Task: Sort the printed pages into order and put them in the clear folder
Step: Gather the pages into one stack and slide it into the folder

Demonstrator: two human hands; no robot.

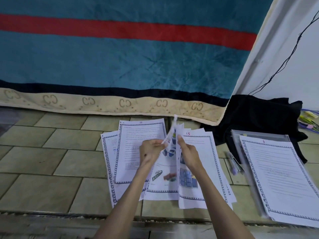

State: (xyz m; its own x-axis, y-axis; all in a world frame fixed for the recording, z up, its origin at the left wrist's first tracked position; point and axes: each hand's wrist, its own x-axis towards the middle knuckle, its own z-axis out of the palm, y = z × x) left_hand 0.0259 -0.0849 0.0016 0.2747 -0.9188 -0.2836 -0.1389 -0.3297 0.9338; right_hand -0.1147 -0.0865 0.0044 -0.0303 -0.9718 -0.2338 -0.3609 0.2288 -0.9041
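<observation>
A loose spread of printed pages with blue borders lies on the tiled floor; the left one is marked 11, the right one marked 15. My left hand and my right hand both pinch raised sheets above this spread, the sheets standing nearly on edge between them. Picture pages hang below the hands. At the right a neat stack topped by page 6 rests on the clear folder.
A teal blanket with a red stripe hangs over a mattress edge just beyond the pages. Black cloth lies at the right by the wall. A purple pen sits between the two paper piles.
</observation>
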